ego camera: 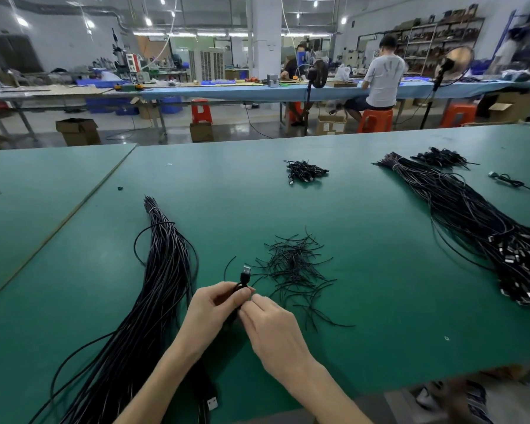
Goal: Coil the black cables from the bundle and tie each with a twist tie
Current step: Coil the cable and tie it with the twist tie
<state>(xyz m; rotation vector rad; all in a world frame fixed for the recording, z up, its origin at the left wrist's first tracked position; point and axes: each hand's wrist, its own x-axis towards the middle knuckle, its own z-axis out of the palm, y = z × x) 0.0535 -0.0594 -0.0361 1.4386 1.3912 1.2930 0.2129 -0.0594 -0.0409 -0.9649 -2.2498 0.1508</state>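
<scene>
My left hand [210, 310] grips a small coiled black cable [243, 281] whose USB plug sticks up above the fingers. My right hand [271, 324] meets it from the right, fingertips pinching at the coil; whether a twist tie is between them is hidden. A long bundle of black cables [153, 289] lies on the green table [364, 301] to the left of my hands. A loose heap of black twist ties [294, 267] lies just beyond and right of the hands. A small pile of coiled, tied cables [306, 172] sits farther back.
A second large cable bundle [471, 221] stretches along the right side, with another small pile [441, 157] behind it and a single cable [508, 182] at the far right. The table's near edge runs right of my right forearm. People sit at benches beyond.
</scene>
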